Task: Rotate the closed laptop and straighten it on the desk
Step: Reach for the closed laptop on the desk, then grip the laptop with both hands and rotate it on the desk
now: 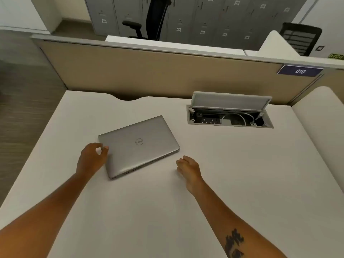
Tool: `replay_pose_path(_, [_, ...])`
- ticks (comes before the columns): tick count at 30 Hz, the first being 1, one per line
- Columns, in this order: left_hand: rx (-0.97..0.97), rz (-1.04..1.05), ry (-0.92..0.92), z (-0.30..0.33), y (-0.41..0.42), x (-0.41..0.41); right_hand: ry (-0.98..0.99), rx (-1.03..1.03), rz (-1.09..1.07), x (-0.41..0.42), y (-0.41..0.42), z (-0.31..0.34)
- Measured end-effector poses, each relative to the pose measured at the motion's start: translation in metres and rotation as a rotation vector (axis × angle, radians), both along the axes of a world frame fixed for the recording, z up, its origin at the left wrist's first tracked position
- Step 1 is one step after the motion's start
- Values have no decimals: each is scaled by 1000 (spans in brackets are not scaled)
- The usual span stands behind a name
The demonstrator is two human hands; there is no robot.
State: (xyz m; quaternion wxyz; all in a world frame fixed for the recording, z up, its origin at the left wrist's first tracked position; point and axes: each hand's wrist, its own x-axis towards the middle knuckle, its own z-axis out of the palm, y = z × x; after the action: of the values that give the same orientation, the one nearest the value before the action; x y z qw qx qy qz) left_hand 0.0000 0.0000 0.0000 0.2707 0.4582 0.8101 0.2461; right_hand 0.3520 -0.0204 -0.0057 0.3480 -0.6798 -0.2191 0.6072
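Toward the middle of the white desk [214, 183], somewhat nearer its left edge, the closed silver metal laptop [138, 146] lies flat but skewed, its long sides running at a slant to the desk's near edge. Beside its left corner the left hand [92, 158] hovers with curled fingers in a loose, empty grip, possibly brushing the lid, while the right hand [189, 170] rests apart from the laptop's right corner, half-curled and holding nothing. Judging by that slant, the rotation looks unfinished and the straightening remains.
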Motion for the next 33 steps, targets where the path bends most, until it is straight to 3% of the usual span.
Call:
replay_pose_path(17, [-117,-146,45,-23,67,-14,65,49,-58,-15,34,-14])
replay_pose_path(33, [-27,-99,130,-28,36,-7,111,107,-18,-11,62,-12])
